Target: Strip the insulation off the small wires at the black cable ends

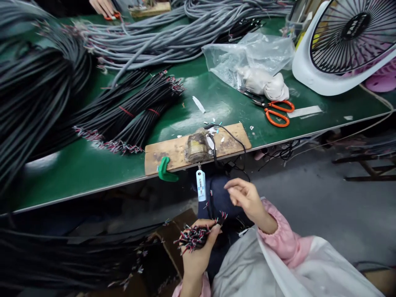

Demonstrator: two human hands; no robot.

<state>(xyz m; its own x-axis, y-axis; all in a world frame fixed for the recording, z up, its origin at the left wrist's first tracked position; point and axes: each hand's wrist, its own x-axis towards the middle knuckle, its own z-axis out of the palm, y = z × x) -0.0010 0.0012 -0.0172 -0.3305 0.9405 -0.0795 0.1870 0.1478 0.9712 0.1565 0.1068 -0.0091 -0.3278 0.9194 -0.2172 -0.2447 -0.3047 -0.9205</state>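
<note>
My left hand (198, 255) is closed around a bundle of thin black cables (194, 238), their red, white and green wire ends fanning out above the fist. To its upper right, my right hand (244, 200) hangs in the air, index finger stretched out and the others loosely bent, with nothing visible in it. Between the hands and the table, a light-blue clip-like piece (201, 185) sticks out from a small dusty motor (197, 147). That motor sits on a wooden board (167, 150) at the table edge, beside a green clamp (167, 170).
Bundles of black cables (133, 111) and grey cables (161, 45) cover the green table (102, 181) at left and back. Orange-handled scissors (278, 113), a plastic bag (247, 53) and a white fan (324, 82) stand or lie rightward. Another person's hand (102, 7) shows at the back.
</note>
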